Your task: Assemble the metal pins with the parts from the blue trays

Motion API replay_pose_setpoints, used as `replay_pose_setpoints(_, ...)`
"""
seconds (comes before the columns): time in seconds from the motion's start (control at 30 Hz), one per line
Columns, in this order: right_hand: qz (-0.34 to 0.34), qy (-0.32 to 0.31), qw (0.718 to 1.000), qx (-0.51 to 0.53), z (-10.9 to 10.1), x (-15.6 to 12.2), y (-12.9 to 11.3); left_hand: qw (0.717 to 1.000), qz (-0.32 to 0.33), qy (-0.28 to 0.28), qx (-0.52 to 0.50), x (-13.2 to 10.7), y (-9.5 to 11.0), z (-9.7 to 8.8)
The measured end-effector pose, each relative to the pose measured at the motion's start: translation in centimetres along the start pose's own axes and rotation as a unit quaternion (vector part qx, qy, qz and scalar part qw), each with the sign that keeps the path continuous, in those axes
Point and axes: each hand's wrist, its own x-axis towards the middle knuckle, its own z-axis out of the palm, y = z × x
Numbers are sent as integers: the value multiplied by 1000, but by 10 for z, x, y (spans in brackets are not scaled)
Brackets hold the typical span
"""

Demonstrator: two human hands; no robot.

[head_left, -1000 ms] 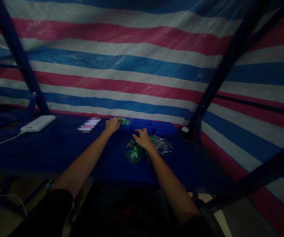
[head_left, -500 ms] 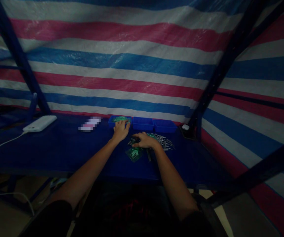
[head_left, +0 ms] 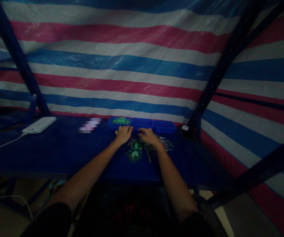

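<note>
My left hand point(head_left: 124, 135) hovers just in front of the left blue bin point(head_left: 109, 125), which holds a heap of small green packets point(head_left: 121, 120). Its fingers are bent and slightly apart, with nothing visible in them. My right hand point(head_left: 149, 136) is over the back of a pile of loose parts, fingers spread and pointing left; I see nothing held. Below it lie clear green packets with small pale pieces point(head_left: 134, 154), a dark grey rod-like piece point(head_left: 148, 154) and thin silvery metal pins point(head_left: 166, 143). Part of the pile is hidden under my right hand.
Two more blue bins, a middle bin point(head_left: 143, 123) and a right bin point(head_left: 165, 126), stand beside the left one. A white power bank point(head_left: 40, 125) with a cable and a blurred phone-like item point(head_left: 90, 125) lie left. A small white case point(head_left: 185, 127) sits right, near a frame post point(head_left: 198, 115).
My left hand has drawn back from the left bin toward me. My right hand has lifted off the green packets and moved slightly right and back, uncovering more of them.
</note>
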Motion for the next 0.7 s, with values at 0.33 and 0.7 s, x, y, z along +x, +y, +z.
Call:
replay_pose_setpoints(0.33, 238, 109, 965, 15, -24, -5, 67, 977, 153, -146, -21, -1, -4, 9)
replay_pose_setpoints(0.7, 122, 74, 989, -47, 1, -4, 40, 969, 188, -157, -18, 1, -6, 12)
